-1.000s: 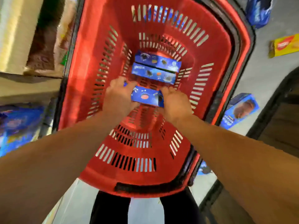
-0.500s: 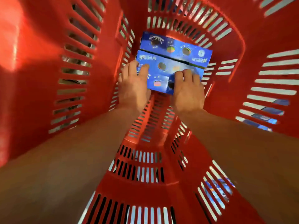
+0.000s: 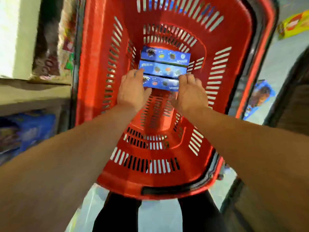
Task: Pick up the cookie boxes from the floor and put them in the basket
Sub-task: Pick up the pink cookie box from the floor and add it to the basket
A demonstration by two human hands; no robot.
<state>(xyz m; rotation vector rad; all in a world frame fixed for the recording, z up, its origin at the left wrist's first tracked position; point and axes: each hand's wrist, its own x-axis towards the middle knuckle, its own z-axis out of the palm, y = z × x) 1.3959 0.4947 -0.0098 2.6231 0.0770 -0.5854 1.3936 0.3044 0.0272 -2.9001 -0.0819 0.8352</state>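
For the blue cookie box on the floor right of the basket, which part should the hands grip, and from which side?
Judging from its pose, the blue cookie box lies flat beside the red basket, broad face up. Gripping across its two long edges from above probably suits best, reaching over the basket's right side. Motion blur hides its exact edges.

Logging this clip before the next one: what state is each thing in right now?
Red basket: upright on the floor, three boxes inside.
Far blue box: lying in the basket.
Middle blue box: beside it.
Near blue box: between both hands.
Left hand: at its left end.
Right hand: at its right end.
Floor box: outside the basket.
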